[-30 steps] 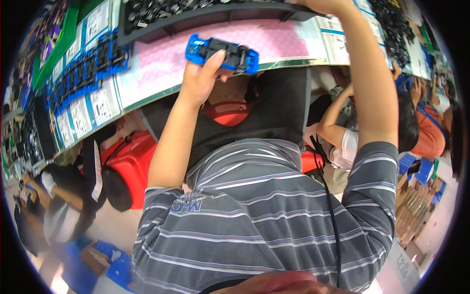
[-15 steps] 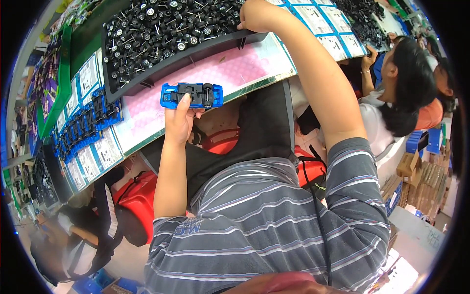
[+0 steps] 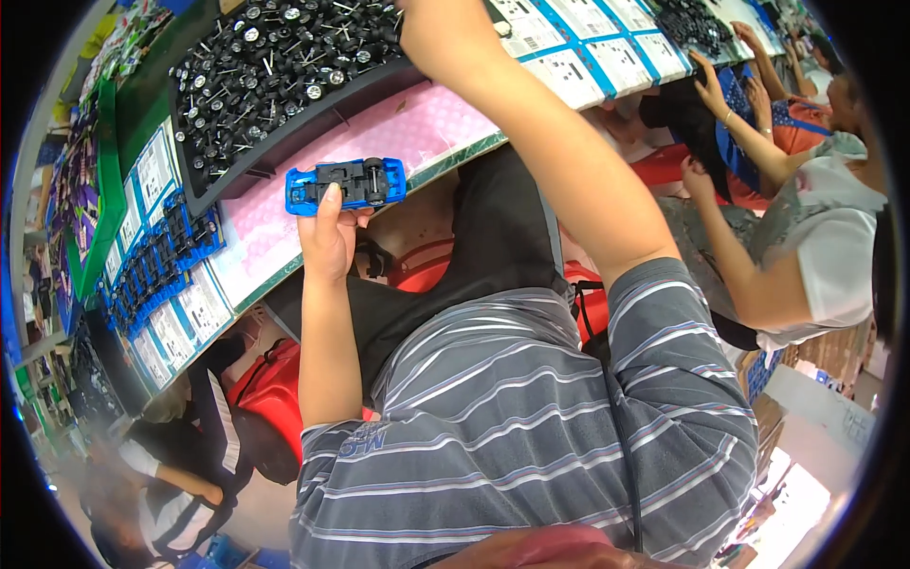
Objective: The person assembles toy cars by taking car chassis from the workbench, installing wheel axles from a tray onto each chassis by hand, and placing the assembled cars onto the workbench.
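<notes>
My left hand (image 3: 327, 237) holds a blue toy car (image 3: 358, 184) with its black underside facing up, the thumb pressed on the chassis. A pair of black wheels sits across the car's right end; none shows at the left end. At the top edge of the view, my right hand (image 3: 445, 43) reaches over the right end of a black tray (image 3: 303, 140). Its fingers are cut off by the edge of the picture. Heaped in the tray are many small black wheels on metal axles (image 3: 270, 76).
Left of the tray, several blue toy cars (image 3: 161, 261) lie in a row, underside up. A green-rimmed bin (image 3: 114, 190) stands beyond them. Printed sheets with blue borders (image 3: 569, 66) cover the table at right. A co-worker (image 3: 825, 247) sits to the right, another at lower left.
My right hand has moved left and farther up over the tray, partly out of the picture. The view has shifted a little; the toy car stays in my left hand. The co-worker at right appears leaned back.
</notes>
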Tool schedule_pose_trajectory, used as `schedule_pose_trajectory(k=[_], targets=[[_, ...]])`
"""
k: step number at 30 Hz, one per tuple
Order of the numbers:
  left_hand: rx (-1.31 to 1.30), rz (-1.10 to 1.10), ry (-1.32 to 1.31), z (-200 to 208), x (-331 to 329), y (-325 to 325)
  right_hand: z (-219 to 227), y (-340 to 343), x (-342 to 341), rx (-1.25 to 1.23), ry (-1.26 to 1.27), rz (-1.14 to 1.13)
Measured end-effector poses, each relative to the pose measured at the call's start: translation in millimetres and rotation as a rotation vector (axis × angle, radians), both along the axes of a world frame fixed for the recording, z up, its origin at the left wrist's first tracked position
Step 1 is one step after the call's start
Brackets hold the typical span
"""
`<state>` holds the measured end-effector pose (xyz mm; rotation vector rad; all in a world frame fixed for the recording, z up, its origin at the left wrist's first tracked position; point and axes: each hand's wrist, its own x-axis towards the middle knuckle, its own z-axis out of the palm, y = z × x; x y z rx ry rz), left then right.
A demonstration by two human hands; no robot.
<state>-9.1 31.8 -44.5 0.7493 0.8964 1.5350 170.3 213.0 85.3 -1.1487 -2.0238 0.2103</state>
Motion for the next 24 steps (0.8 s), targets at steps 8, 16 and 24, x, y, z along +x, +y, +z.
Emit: schedule_pose_trajectory(k=[8, 16, 24], targets=[[0.02, 0.017, 0.003, -2, 2, -1, -67, -59, 24, -0.2, 0.252, 0.23], [0.012, 0.024, -0.02, 4, 3, 0, -110, -63, 50, -0.17, -0.114, 0.219], [-0.037, 0.069, 0.111, 12, 11, -3, -88, -62, 65, -0.163, -0.17, 0.3]])
